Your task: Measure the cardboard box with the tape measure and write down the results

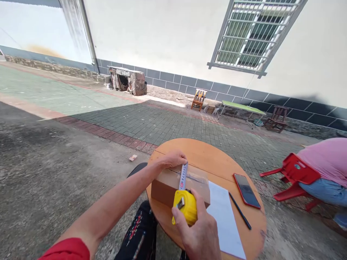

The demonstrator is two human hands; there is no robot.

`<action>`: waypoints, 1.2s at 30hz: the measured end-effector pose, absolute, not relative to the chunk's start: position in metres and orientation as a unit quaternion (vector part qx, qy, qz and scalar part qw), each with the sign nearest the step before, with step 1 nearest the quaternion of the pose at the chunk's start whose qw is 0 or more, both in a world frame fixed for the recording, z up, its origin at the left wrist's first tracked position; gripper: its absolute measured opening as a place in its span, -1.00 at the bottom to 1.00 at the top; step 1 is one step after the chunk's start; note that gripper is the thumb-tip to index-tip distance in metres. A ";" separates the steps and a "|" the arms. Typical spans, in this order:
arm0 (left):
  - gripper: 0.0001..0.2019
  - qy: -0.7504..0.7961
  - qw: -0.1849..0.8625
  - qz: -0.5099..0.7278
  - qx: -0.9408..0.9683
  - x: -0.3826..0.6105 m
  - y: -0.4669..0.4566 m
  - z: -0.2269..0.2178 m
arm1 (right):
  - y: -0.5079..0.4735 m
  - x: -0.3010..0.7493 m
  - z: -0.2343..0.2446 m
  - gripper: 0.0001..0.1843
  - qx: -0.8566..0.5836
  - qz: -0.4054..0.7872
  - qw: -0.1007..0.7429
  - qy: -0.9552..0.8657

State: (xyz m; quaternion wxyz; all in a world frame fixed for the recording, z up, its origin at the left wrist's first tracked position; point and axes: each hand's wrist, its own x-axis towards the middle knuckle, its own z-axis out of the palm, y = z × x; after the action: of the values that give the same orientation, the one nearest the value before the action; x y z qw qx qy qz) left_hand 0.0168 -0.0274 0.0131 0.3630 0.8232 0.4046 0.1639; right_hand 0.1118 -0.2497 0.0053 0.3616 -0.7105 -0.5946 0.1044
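Note:
A yellow tape measure (pixel 189 207) sits in my right hand (pixel 200 231), with the thumb and fingers wrapped round its case. Its marked metal blade (pixel 183 177) is drawn out across the top of a brown cardboard box (pixel 164 189). At the box's far edge, my left hand (pixel 175 159) is closed on the blade's end, its fingertips partly hidden. Clear packing tape covers part of the box top. The box rests on a round wooden table (pixel 197 150). Beside it lie a sheet of white paper (pixel 226 220) and a black pen (pixel 240 211).
A phone with a red edge (pixel 246 190) lies on the table's right side. To the right, a person in a pink top (pixel 325 157) sits on a red plastic chair (pixel 300 169). A green table (pixel 242 107) and wooden chairs (pixel 198 99) stand by the far wall.

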 end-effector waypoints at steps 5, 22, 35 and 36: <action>-0.78 0.367 0.389 0.158 0.830 0.014 -0.030 0.013 | -0.254 0.098 0.005 -0.33 -0.702 0.099 0.346 -0.615; -0.70 0.357 0.370 0.147 0.845 0.014 -0.031 0.012 | -0.269 0.076 0.001 -0.22 -0.725 0.035 0.255 -0.639; -0.70 0.358 0.374 0.141 0.844 0.013 -0.031 0.012 | -0.269 0.075 0.000 -0.23 -0.722 0.019 0.257 -0.642; -0.70 0.358 0.376 0.141 0.843 0.013 -0.032 0.013 | -0.269 0.075 0.000 -0.23 -0.721 0.021 0.259 -0.643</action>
State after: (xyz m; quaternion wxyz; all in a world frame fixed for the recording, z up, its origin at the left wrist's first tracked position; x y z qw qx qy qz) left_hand 0.0126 -0.0317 0.0129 0.3764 0.8428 0.3580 0.1410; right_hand 0.0751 -0.2693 -0.0002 0.2592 -0.7206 -0.6427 0.0212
